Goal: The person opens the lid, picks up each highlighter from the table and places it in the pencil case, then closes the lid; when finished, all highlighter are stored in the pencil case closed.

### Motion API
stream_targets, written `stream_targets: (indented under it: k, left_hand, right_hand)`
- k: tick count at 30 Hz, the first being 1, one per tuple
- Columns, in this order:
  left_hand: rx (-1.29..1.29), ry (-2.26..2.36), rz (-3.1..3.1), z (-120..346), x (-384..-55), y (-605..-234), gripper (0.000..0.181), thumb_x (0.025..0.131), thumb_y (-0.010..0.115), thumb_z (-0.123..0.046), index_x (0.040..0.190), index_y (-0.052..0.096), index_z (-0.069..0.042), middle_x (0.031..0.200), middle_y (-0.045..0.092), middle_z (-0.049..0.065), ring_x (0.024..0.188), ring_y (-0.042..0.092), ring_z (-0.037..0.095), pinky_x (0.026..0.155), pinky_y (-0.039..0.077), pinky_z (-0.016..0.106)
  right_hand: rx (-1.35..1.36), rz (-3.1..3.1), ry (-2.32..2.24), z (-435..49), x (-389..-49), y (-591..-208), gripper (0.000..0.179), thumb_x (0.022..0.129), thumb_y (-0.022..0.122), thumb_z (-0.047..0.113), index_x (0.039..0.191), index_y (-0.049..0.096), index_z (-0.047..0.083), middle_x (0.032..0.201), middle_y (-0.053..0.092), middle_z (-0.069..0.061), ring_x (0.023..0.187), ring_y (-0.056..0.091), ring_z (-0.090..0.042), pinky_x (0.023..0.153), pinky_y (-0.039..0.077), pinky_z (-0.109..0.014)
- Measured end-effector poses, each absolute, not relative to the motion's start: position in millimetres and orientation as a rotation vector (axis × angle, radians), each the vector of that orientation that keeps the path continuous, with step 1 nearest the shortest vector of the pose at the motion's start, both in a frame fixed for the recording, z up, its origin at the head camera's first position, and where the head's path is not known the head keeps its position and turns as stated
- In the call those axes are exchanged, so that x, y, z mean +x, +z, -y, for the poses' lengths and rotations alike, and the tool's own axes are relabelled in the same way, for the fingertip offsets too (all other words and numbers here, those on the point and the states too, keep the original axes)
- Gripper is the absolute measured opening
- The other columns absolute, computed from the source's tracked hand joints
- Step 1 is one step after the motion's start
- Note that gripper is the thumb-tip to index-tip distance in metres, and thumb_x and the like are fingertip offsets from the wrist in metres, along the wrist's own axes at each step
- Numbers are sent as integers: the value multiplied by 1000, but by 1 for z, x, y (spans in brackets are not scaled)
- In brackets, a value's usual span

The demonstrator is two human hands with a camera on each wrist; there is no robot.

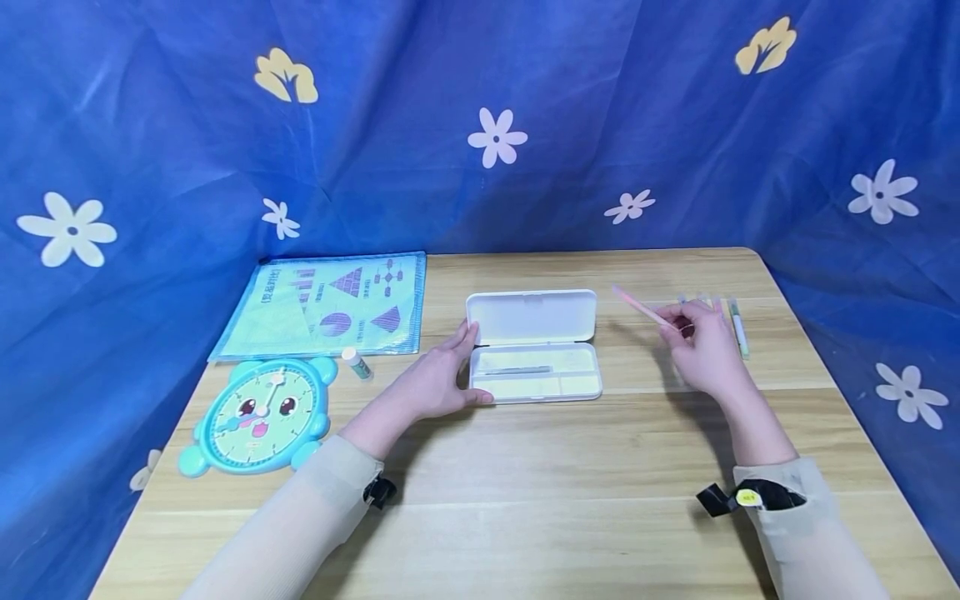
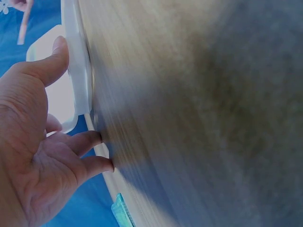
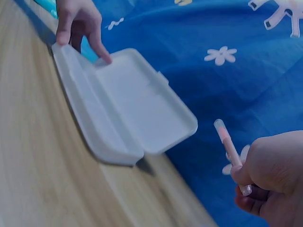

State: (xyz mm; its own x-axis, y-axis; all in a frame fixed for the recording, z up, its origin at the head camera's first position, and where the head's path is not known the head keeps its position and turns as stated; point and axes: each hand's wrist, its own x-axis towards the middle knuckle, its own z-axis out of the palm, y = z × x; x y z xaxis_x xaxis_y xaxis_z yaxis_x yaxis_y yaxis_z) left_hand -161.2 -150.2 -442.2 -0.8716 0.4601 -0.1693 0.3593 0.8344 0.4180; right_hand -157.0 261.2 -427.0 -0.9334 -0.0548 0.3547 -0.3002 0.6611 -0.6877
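A white pencil case (image 1: pixel 536 317) stands with its lid raised, a slim grey stick-like item (image 1: pixel 517 370) lying in its back compartment. My left hand (image 1: pixel 441 373) holds the case's left end, thumb at the front corner and index finger against the lid. In the left wrist view, other fingers of the left hand (image 2: pixel 52 161) reach down to the tabletop. My right hand (image 1: pixel 702 346) pinches a pink marker pen (image 3: pixel 230 150) with a clear cap, raised above the table right of the case. Several more pens (image 1: pixel 738 327) lie beyond that hand, partly hidden by it.
On the left lie a turquoise toy clock (image 1: pixel 262 417) with a cartoon face, a small glue stick (image 1: pixel 357 363) and a light-blue zip folder (image 1: pixel 330 308) printed with purple shapes. A blue flowered cloth (image 1: pixel 555 192) hangs behind the wooden table (image 1: pixel 570 500).
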Motion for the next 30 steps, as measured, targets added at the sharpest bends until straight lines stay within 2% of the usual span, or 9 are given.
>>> stream_targets:
  k: [4, 6, 7, 14, 18, 23, 26, 30]
  left_hand:
    - [624, 553, -2752, 150, -161, -442, 129, 80, 84, -65, 170, 7, -11, 173, 7, 15, 151, 33, 45, 124, 28, 51]
    - [625, 558, -2753, 151, -161, -442, 129, 81, 84, -65, 170, 7, -11, 173, 7, 15, 151, 34, 45, 124, 28, 50]
    - [626, 559, -2754, 151, -162, -442, 129, 81, 84, -65, 170, 7, -11, 173, 7, 15, 151, 34, 45, 124, 28, 50]
    - [625, 561, -2755, 151, -162, -442, 129, 81, 84, -65, 170, 8, -11, 173, 7, 15, 151, 33, 44, 124, 28, 50]
    - [633, 565, -2758, 151, -162, -442, 128, 81, 84, -64, 170, 8, -10, 173, 8, 16, 151, 33, 45, 124, 28, 51]
    - [634, 563, -2761, 152, -162, -442, 128, 81, 84, -64, 169, 9, -10, 173, 8, 17, 151, 34, 45, 125, 28, 51]
    - [629, 568, -2759, 152, -161, -442, 128, 81, 85, -64, 170, 9, -10, 173, 9, 17, 151, 34, 45, 124, 29, 51]
    - [625, 572, -2756, 151, -161, -443, 128, 81, 85, -64, 170, 8, -11, 173, 9, 16, 150, 35, 44, 124, 29, 50]
  right_hand:
    - [292, 2524, 1142, -253, -157, -416, 18, 93, 72, -11, 109, 76, -5, 90, 69, -16, 81, 61, -27, 95, 45, -35]
    - [291, 2513, 1124, -248, -156, -410, 17, 93, 73, -10, 108, 77, -4, 90, 69, -15, 82, 61, -26, 75, 45, -27]
    - [286, 2514, 1117, -246, -156, -407, 17, 93, 74, -9, 108, 77, -3, 91, 70, -14, 83, 62, -25, 71, 45, -26]
    - [331, 2532, 1136, -227, -157, -395, 16, 94, 74, -7, 108, 78, -1, 93, 71, -13, 86, 63, -25, 74, 44, -27]
    - [397, 2540, 1168, -217, -160, -397, 15, 95, 73, -8, 107, 78, -2, 91, 71, -12, 84, 61, -23, 71, 44, -28]
    - [473, 2567, 1186, -203, -163, -401, 14, 96, 72, -7, 106, 79, 0, 89, 70, -8, 83, 62, -22, 71, 49, -34]
    - [526, 2591, 1194, -195, -165, -404, 15, 95, 72, -8, 107, 78, 0, 92, 71, -10, 86, 64, -24, 76, 53, -41]
    - [588, 2618, 1187, -183, -167, -408, 15, 94, 73, -7, 106, 78, 0, 95, 72, -11, 87, 67, -25, 78, 55, -43]
